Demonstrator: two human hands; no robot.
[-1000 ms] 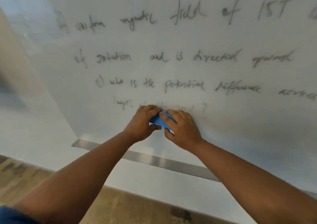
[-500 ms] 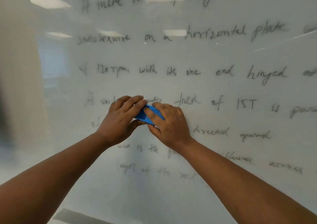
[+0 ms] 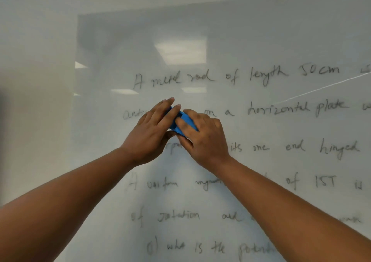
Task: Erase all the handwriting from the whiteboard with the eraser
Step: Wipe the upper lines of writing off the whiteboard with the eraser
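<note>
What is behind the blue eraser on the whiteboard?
The eraser, held by the left hand and right hand, covers part of the second line of handwriting. Only "anti" and "on a horizontal plate" show beside it; the letters behind cannot be seen.

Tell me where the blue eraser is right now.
In the head view, the blue eraser is centre-left, pressed on the whiteboard between the left hand and right hand, over the second handwriting line.
</note>
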